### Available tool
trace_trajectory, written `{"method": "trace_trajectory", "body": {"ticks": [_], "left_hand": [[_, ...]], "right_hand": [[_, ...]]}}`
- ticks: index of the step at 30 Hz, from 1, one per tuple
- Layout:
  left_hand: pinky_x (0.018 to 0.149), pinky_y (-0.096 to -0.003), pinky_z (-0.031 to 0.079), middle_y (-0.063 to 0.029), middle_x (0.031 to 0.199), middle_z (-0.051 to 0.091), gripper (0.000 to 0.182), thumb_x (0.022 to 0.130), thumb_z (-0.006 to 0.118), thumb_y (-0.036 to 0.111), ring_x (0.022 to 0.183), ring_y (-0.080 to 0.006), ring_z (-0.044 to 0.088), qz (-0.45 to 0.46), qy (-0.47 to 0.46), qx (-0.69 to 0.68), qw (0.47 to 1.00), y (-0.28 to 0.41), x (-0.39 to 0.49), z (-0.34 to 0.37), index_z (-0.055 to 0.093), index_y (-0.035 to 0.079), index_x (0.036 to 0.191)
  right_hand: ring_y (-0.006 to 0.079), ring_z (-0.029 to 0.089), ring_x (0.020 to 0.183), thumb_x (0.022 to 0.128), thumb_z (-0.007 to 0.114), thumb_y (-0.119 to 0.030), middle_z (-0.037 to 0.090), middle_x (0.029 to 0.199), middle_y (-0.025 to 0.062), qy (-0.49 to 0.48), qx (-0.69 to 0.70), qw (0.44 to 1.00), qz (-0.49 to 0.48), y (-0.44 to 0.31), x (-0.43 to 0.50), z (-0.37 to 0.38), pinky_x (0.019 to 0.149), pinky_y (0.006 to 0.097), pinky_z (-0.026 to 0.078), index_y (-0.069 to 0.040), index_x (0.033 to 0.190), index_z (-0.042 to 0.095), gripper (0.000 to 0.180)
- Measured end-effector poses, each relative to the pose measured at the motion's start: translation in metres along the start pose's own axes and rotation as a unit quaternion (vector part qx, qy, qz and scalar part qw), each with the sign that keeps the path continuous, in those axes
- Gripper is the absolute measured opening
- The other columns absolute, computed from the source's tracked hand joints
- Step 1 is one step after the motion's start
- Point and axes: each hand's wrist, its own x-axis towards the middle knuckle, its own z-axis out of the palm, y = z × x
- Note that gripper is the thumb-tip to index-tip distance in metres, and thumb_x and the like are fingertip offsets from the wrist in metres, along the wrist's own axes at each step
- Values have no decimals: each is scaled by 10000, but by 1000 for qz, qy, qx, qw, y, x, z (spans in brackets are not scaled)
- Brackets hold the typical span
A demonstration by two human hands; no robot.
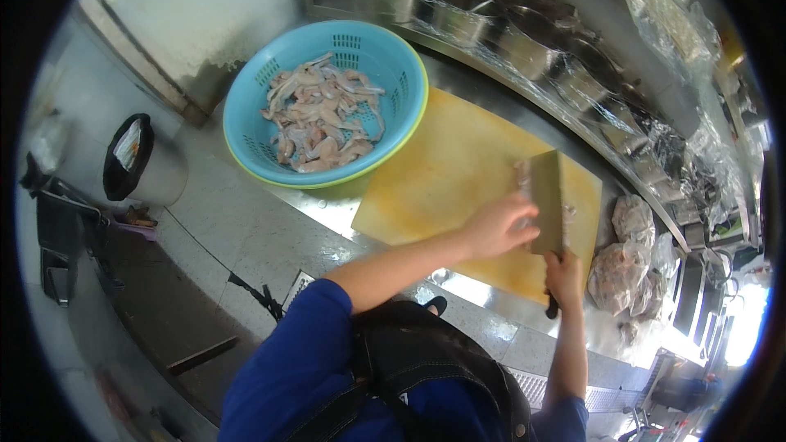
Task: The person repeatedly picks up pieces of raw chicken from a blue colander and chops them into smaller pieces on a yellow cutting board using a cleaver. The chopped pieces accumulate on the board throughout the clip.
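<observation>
My right hand (564, 276) is closed round the dark handle of a wide-bladed cleaver (546, 202), whose blade stands over the right part of a yellowed cutting board (454, 141). Small pieces of raw meat (570, 215) show at both sides of the blade, partly hidden by it. Just left of the blade is my left hand (503, 227), blurred, its fingers bent near the meat; whether it holds a piece I cannot tell. A blue perforated plastic basket (245, 129) holding skinned raw meat with long legs (325, 110) rests at the board's left end.
Metal pots (460, 18) partly covered with plastic film line a raised shelf behind the board. Filled plastic bags (620, 276) lie right of the board. A bin with a black liner (147, 166) stands on the tiled floor at left, near a drain grate (299, 288).
</observation>
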Motion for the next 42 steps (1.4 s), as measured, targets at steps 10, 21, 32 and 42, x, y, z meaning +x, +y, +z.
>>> {"method": "trace_trajectory", "body": {"ticks": [10, 21, 32, 42], "left_hand": [[832, -476, 496, -186, 970, 657, 234, 781, 621, 64, 899, -363, 634, -222, 0, 640, 735, -84, -18, -326, 622, 44, 1014], [678, -335, 490, -136, 836, 660, 235, 824, 610, 136, 753, -229, 631, -167, 270, 123, 940, -9, 28, -292, 589, 24, 1030], [766, -405, 452, -126, 1048, 534, 341, 773, 627, 112, 933, -294, 564, 69, -97, 445, 888, -35, -48, -11, 599, 55, 1108], [875, -401, 402, -107, 1074, 573, 294, 748, 629, 68, 1000, -278, 541, 81, -33, 369, 925, -50, -68, -8, 596, 29, 1037]], "right_hand": [[178, 579, 483, 852, 626, -159, 606, 639, 133, -54, -30, 984, -167, -12, -32, 53, 485, 346, 468, 30, 1014, 577, 254], [120, 433, 372, 997, 462, -284, 463, 530, 40, -301, 255, 916, 67, -4, -30, 43, 364, 269, 379, -85, 1248, 462, 321], [124, 474, 403, 913, 564, -196, 490, 587, 44, -155, 272, 949, 44, 31, -3, 26, 370, 294, 414, -54, 949, 485, 167], [442, 627, 770, 896, 600, -174, 638, 813, 266, 27, 16, 966, -255, -46, -12, 26, 642, 452, 493, 22, 984, 532, 225]]}}
